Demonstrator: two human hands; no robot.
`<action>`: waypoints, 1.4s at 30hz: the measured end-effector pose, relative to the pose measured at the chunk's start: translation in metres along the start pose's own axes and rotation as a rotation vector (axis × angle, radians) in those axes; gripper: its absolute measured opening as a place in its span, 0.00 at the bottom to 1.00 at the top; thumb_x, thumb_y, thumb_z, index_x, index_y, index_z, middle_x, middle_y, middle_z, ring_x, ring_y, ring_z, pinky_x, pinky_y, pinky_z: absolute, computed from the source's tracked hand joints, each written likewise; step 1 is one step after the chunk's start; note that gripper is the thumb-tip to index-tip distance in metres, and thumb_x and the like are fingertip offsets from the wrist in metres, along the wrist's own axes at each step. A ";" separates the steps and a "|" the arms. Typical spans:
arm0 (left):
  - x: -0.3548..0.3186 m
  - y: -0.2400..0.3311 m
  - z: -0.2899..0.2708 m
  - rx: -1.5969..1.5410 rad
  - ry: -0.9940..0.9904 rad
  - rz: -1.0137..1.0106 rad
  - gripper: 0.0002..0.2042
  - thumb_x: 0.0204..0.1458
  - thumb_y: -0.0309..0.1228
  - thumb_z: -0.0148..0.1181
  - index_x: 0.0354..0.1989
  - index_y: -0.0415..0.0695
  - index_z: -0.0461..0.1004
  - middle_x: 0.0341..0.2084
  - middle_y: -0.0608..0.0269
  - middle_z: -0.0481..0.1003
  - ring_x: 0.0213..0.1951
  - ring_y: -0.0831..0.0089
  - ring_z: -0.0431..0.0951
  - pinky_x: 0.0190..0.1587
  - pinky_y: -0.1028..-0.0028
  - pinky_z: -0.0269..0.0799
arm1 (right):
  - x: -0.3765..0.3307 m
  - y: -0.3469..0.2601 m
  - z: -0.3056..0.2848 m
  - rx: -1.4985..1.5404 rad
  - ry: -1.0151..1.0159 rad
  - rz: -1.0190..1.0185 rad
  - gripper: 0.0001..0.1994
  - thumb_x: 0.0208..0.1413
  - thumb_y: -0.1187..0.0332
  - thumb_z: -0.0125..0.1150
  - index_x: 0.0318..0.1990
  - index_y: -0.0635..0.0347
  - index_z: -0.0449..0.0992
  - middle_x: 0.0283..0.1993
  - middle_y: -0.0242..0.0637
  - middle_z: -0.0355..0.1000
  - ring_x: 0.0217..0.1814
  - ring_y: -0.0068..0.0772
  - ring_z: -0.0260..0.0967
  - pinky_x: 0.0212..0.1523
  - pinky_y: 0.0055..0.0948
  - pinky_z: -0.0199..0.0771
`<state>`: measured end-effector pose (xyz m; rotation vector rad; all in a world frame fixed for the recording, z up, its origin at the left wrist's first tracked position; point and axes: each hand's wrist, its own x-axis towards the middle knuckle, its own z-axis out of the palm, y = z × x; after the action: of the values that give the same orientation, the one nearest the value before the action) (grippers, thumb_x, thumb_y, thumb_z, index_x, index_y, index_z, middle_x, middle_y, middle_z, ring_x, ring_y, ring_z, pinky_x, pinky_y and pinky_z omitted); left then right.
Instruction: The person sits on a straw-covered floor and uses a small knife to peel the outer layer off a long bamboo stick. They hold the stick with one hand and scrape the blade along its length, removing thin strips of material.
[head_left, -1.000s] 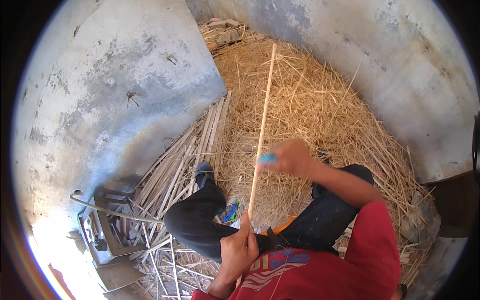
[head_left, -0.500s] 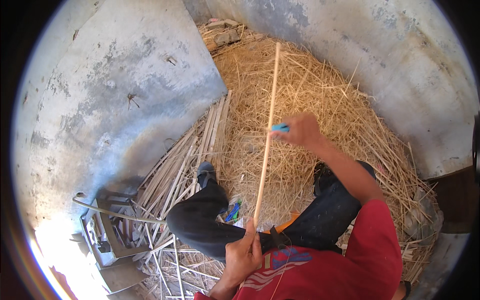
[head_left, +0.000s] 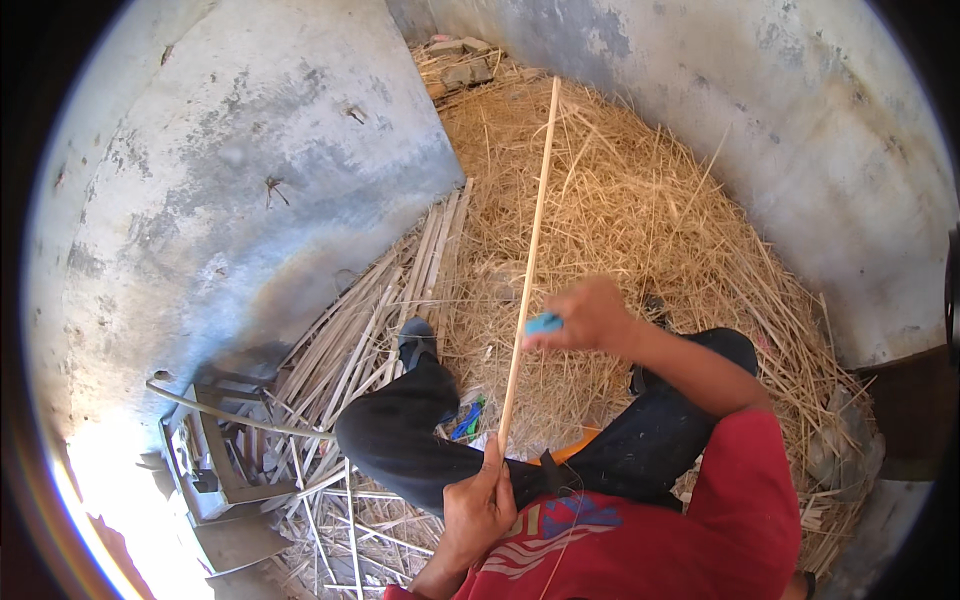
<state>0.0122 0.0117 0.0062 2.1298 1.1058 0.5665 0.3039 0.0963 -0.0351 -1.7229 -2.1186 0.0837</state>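
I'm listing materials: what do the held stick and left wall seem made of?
Stick: probably wood or bamboo, looking unpainted, going by its pale tan. Wall: perhaps painted plaster or concrete, worn and matte, given the patchy grey areas.

From my remote seat I count one left hand (head_left: pixel 478 508), one right hand (head_left: pixel 592 316), one long pale stick (head_left: pixel 537 222), one blue object (head_left: pixel 544 323), one curved rod (head_left: pixel 240 421) and perhaps dozens of flat strips (head_left: pixel 432 252), overlap hiding some

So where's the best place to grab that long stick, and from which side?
The stick is long, thin and points away, so probably grip its near end from the lower left, as the left hand does; the right hand holds a blue tool farther along.
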 end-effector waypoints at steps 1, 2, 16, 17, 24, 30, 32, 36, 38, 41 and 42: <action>-0.003 0.002 -0.001 -0.014 -0.021 -0.016 0.22 0.50 0.21 0.56 0.55 0.31 0.68 0.11 0.52 0.68 0.13 0.65 0.73 0.17 0.70 0.66 | 0.006 0.014 0.003 0.058 0.065 0.030 0.37 0.47 0.26 0.45 0.19 0.53 0.78 0.10 0.34 0.63 0.11 0.34 0.64 0.15 0.36 0.64; -0.003 0.004 -0.002 -0.030 -0.035 -0.024 0.22 0.50 0.20 0.56 0.55 0.31 0.68 0.11 0.52 0.68 0.12 0.65 0.73 0.17 0.70 0.66 | 0.015 0.032 0.001 0.008 0.090 0.117 0.37 0.47 0.26 0.45 0.18 0.53 0.77 0.10 0.33 0.63 0.11 0.33 0.64 0.14 0.36 0.63; -0.009 0.000 0.005 -0.080 -0.054 0.011 0.22 0.49 0.19 0.56 0.54 0.27 0.67 0.10 0.56 0.68 0.11 0.67 0.72 0.17 0.72 0.66 | 0.020 0.063 0.006 -0.013 0.181 0.173 0.38 0.48 0.24 0.42 0.10 0.51 0.67 0.06 0.28 0.57 0.07 0.27 0.56 0.10 0.30 0.55; -0.010 -0.001 0.006 -0.076 -0.051 0.024 0.22 0.49 0.19 0.56 0.54 0.27 0.67 0.10 0.56 0.67 0.11 0.67 0.72 0.16 0.72 0.66 | 0.018 0.057 0.008 0.022 0.191 0.178 0.38 0.49 0.25 0.41 0.10 0.50 0.66 0.06 0.27 0.56 0.07 0.26 0.56 0.09 0.29 0.54; -0.015 0.001 0.001 -0.080 -0.088 0.024 0.21 0.48 0.19 0.56 0.54 0.26 0.67 0.09 0.57 0.66 0.11 0.68 0.72 0.16 0.72 0.66 | 0.023 0.068 -0.001 -0.043 0.329 0.016 0.38 0.49 0.24 0.40 0.08 0.50 0.63 0.06 0.28 0.55 0.07 0.27 0.54 0.09 0.29 0.51; -0.020 0.005 -0.001 -0.008 -0.143 0.068 0.21 0.48 0.21 0.58 0.53 0.27 0.69 0.08 0.58 0.66 0.11 0.67 0.72 0.16 0.70 0.67 | 0.035 0.102 -0.005 -0.043 0.311 0.296 0.39 0.49 0.24 0.36 0.09 0.50 0.63 0.06 0.25 0.54 0.08 0.23 0.52 0.09 0.26 0.50; -0.037 0.006 -0.001 -0.046 -0.157 0.092 0.21 0.49 0.22 0.58 0.53 0.27 0.69 0.08 0.58 0.67 0.11 0.65 0.72 0.17 0.69 0.68 | 0.037 0.134 -0.025 -0.084 0.262 0.465 0.39 0.52 0.25 0.32 0.10 0.50 0.63 0.07 0.24 0.52 0.08 0.21 0.51 0.09 0.25 0.49; -0.036 0.020 -0.003 -0.059 -0.171 0.126 0.20 0.50 0.21 0.57 0.52 0.26 0.68 0.10 0.55 0.69 0.12 0.68 0.74 0.16 0.72 0.66 | 0.021 0.161 -0.033 -0.240 0.184 0.532 0.39 0.55 0.26 0.25 0.12 0.49 0.65 0.08 0.23 0.52 0.09 0.19 0.50 0.09 0.22 0.48; -0.045 0.007 -0.003 -0.084 -0.202 0.087 0.20 0.50 0.22 0.56 0.53 0.26 0.68 0.11 0.55 0.69 0.12 0.70 0.73 0.17 0.72 0.66 | 0.025 0.165 -0.037 -0.230 0.172 0.585 0.40 0.53 0.25 0.25 0.13 0.49 0.68 0.09 0.22 0.53 0.10 0.19 0.51 0.10 0.23 0.50; -0.046 0.003 -0.005 -0.164 -0.176 0.000 0.20 0.52 0.24 0.56 0.54 0.28 0.68 0.11 0.59 0.68 0.13 0.75 0.72 0.17 0.74 0.66 | 0.027 0.143 -0.046 -0.095 0.055 0.622 0.41 0.51 0.23 0.28 0.17 0.50 0.72 0.10 0.23 0.56 0.12 0.21 0.55 0.12 0.25 0.54; -0.042 0.004 -0.005 -0.199 -0.155 -0.032 0.20 0.53 0.24 0.56 0.54 0.28 0.68 0.10 0.61 0.67 0.13 0.77 0.71 0.17 0.75 0.65 | 0.027 0.127 -0.044 -0.033 -0.001 0.626 0.41 0.50 0.23 0.29 0.18 0.51 0.74 0.10 0.24 0.57 0.13 0.22 0.57 0.13 0.26 0.56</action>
<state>-0.0119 -0.0227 0.0097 1.9459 0.9553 0.4676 0.4329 0.1424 -0.0249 -2.3376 -1.5099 0.2243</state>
